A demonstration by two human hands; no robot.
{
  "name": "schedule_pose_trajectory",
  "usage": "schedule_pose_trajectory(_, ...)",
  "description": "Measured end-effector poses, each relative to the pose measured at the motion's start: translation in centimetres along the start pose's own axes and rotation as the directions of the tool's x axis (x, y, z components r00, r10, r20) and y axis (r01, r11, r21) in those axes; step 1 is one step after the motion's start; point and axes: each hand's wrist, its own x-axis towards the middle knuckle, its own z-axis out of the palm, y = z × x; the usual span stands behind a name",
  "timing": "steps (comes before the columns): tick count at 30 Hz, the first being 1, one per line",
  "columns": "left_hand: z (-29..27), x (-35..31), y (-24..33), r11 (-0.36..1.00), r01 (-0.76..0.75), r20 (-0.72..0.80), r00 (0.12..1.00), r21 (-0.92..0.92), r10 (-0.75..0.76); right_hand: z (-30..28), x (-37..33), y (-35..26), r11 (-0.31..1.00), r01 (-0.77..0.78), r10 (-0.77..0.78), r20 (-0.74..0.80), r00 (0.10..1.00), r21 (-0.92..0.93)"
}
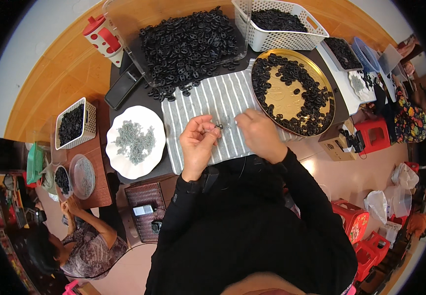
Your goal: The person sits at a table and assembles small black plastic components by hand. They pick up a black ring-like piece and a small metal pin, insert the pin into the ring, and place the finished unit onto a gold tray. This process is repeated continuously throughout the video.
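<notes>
My left hand (198, 146) is over the grey-and-white striped cloth (183, 113), its thumb and fingers pinching a small black plastic piece (219, 126). Just right of it, my right hand (260, 135) is low over the cloth with its fingers curled together. What those fingertips hold, if anything, is too small to make out. A few tiny silvery bits (228, 120) lie between the two hands. To the left, a white scalloped plate (117, 160) bears a heap of small grey parts (134, 141). A round gold tray (291, 101) at the right carries many black oval pieces (316, 105).
A clear bin (245, 49) heaped with black pieces (193, 44) stands at the back, spilling onto the cloth. Beside it are a white basket (284, 40), a phone (123, 90) and a red-dotted jug (103, 39). Another person (87, 246) works at lower left; red stools (373, 135) stand right.
</notes>
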Motion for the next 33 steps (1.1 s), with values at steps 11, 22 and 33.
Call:
schedule_pose_trajectory(11, -0.1, -0.2, -0.2, 1.000, 0.017, 0.005, 1.000, -0.004, -0.017, -2.8, 0.1, 0.7, 0.997, 0.064, -0.068, 0.104, 0.992, 0.043)
schedule_pose_trajectory(22, -0.2, -0.1, -0.2, 1.000, 0.003, 0.025, 1.000, 0.010, -0.004, -1.9, -0.8, 1.2, 0.995, -0.044, 0.034, 0.108, 0.994, 0.090)
schedule_pose_trajectory(33, -0.2, -0.2, -0.1, 1.000, 0.011, 0.028, 1.000, 0.015, -0.012, -0.6, -1.6, 1.0, 0.985, 0.034, -0.010, -0.143, 0.990, 0.171)
